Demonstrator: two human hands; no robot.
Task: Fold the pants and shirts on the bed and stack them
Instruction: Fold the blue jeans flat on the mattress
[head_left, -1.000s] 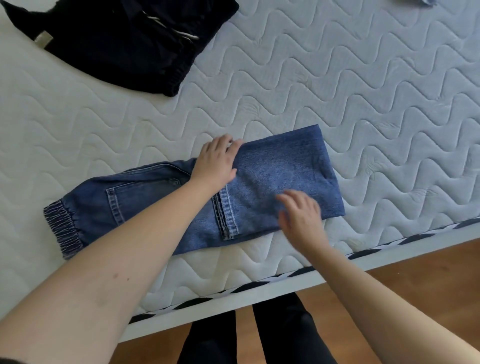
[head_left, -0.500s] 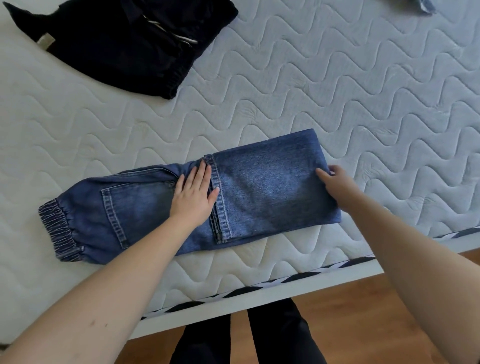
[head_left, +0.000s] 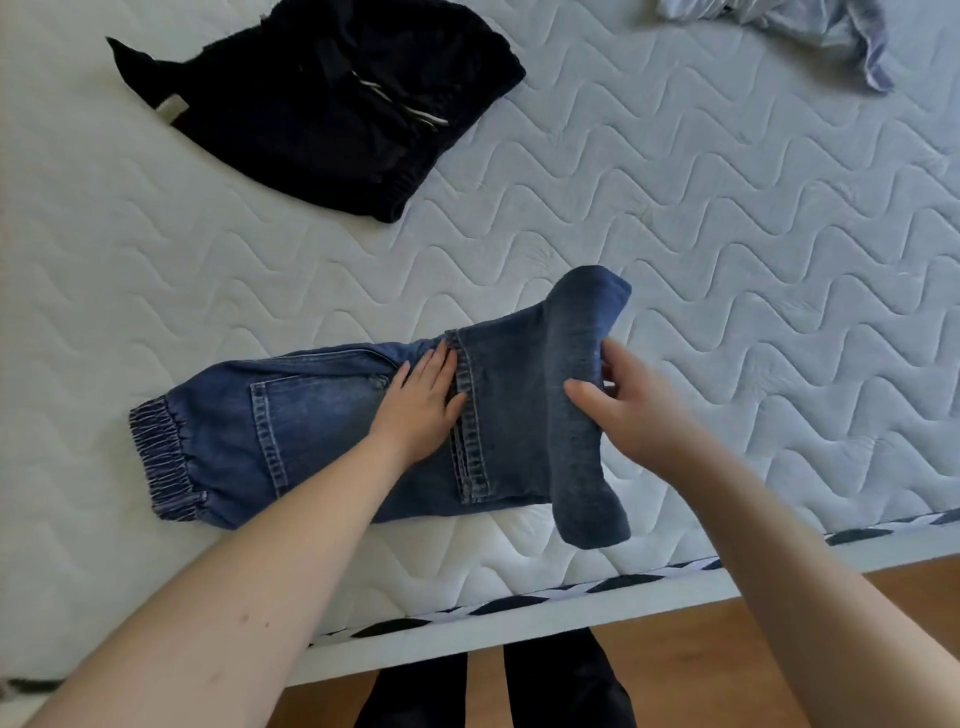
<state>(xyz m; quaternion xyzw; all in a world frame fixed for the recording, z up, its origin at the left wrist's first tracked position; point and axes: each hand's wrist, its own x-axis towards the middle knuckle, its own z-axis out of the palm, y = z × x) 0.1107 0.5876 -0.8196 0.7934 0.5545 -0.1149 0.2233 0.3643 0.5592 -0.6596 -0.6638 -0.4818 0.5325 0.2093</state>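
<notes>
Fingers (head_left: 584, 397) around jeans (head_left: 322, 441) fold

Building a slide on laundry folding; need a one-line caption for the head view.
Left hand presses the jeans flat on the mattress while right hand lifts their folded end.

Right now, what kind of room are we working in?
Most likely a bedroom: a bare quilted mattress on a white frame, a wooden floor beside it, and clothes such as jeans laid out for folding.
</notes>
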